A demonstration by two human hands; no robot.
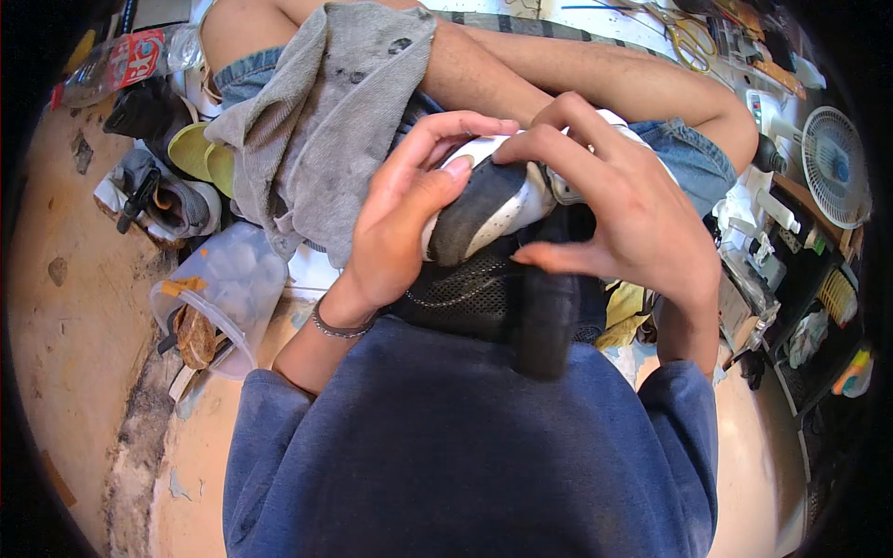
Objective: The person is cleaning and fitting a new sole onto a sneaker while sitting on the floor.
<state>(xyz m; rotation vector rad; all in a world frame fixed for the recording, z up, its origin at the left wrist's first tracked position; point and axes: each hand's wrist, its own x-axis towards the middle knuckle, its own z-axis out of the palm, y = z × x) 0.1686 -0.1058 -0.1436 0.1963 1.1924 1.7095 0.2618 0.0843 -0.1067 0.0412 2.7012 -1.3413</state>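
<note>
**A:** Sleeves (pixel 465 446) fill the bottom, blue sweatshirt. Above them, both hands on a shoe (pixel 493 209), black and white, held in the lap over the knees.

**B:** Grip?

**A:** Left hand (pixel 409 214) is wrapped round the near side of the shoe, thumb pressed on the black panel, fingers curled over the white edge. Right hand (pixel 623 205) is clamped over the far end, thumb stretched out flat below it. Neither is slack. Bracelet (pixel 339 327) on the left wrist.

**B:** Under the shoe?

**A:** Black mesh piece (pixel 456 293) and a dark strap (pixel 541 325) hanging toward the chest. Can't tell if they're part of the shoe.

**B:** Around it?

**A:** Grey rag (pixel 316 121) draped over the left thigh. Clear plastic tub (pixel 223 293) on the floor at left, another shoe (pixel 163 200) beyond it. Small fan (pixel 835 167) and scissors (pixel 688 37) toward the right and top edges.

**B:** Advice on the hold?

**A:** My read: keep the shoe braced on the knee, let the left thumb do the pressing, right hand only steadying. Even pressure along the seam, rag within reach.
</note>
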